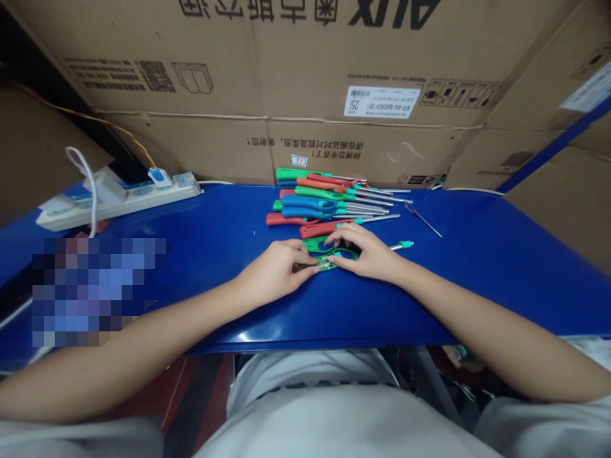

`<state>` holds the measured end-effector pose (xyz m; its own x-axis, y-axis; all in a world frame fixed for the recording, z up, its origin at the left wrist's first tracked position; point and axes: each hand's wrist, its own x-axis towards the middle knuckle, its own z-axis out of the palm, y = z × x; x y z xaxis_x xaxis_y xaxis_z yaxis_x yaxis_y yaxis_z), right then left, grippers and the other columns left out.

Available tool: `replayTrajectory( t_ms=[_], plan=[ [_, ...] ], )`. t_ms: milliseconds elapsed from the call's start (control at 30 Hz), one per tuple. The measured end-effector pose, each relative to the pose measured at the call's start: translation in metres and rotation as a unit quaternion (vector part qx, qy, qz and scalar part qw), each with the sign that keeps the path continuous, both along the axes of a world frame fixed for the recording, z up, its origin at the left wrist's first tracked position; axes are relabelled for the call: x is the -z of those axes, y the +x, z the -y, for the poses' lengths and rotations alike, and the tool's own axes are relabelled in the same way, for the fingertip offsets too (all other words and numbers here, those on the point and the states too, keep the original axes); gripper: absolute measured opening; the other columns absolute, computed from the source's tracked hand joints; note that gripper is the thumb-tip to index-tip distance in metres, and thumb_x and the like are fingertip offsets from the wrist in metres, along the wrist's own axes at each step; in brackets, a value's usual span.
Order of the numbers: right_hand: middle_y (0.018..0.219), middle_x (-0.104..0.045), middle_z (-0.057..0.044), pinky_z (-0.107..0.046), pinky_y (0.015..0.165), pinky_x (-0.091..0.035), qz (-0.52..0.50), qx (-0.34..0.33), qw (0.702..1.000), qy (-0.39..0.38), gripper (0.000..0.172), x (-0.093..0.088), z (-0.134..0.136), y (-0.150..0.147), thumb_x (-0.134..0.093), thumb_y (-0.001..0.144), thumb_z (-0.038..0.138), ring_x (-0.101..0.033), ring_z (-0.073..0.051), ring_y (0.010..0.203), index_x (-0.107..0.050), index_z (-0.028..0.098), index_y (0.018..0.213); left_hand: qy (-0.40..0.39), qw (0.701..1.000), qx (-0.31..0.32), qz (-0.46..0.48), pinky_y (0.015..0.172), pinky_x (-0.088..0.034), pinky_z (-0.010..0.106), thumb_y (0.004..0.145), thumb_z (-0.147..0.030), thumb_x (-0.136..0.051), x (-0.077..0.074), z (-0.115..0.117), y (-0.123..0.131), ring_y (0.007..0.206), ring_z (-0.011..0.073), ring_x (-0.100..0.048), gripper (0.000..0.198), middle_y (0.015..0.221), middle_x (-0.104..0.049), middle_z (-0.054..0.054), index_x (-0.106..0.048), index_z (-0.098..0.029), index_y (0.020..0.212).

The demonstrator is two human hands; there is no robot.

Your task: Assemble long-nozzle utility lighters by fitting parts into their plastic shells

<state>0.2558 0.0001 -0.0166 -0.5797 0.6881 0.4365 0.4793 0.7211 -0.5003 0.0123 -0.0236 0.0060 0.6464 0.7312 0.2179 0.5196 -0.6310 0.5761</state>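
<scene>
Both of my hands rest on the blue table (477,267) around a green handled tool (329,253) lying flat. My left hand (274,270) pinches its near end with thumb and fingertips. My right hand (365,251) curls over the tool's handle, fingers bent and pressing on it. A thin metal shaft with a teal tip (403,245) sticks out to the right from under my right hand. Just behind lies a pile of several tools (324,200) with red, green, blue and orange handles and metal shafts.
A white power strip (119,197) with plugs and a white cable lies at the back left. Large cardboard boxes (305,83) wall off the back and right. A small red-handled screwdriver (422,219) lies to the right of the pile. A pixelated patch covers the left front.
</scene>
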Motion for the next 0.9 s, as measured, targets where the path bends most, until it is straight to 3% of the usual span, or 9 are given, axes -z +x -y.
replayTrajectory(
  t_ms=[433,633,900],
  plan=[
    [0.094,-0.067,-0.005,-0.033,0.076,-0.048,-0.003,0.001,1.000,-0.004,0.022,0.0049,-0.0032,-0.0006,-0.072,0.087,0.034,-0.059,-0.020,0.084,-0.065,0.023,0.105,0.012,1.000,0.011,-0.016,0.076,-0.051,0.025,0.094,-0.020,-0.062,-0.0036,-0.0011,-0.0003,0.076,0.0141,-0.064,0.017,0.090,-0.069,0.006,-0.077,-0.018,0.102],
    [0.097,-0.067,-0.006,-0.035,0.082,-0.048,0.011,-0.014,1.000,0.000,0.021,0.0037,-0.0015,-0.0002,-0.071,0.088,0.031,-0.060,-0.020,0.089,-0.065,0.022,0.106,-0.015,1.000,-0.002,0.007,0.070,-0.049,0.024,0.092,-0.023,-0.066,0.0005,-0.0030,0.0003,0.067,0.0116,-0.061,0.013,0.087,-0.069,0.004,-0.077,-0.017,0.096],
    [0.084,-0.060,-0.003,-0.030,0.064,-0.045,-0.104,0.037,0.991,-0.081,0.016,0.0009,-0.0035,-0.0006,-0.059,0.093,0.030,-0.053,-0.015,0.069,-0.067,0.019,0.100,-0.020,0.999,-0.039,0.006,0.062,-0.048,0.022,0.087,-0.017,-0.067,0.0008,0.0016,0.0012,0.063,0.0099,-0.060,0.012,0.086,-0.067,0.004,-0.078,-0.016,0.094]
  ],
)
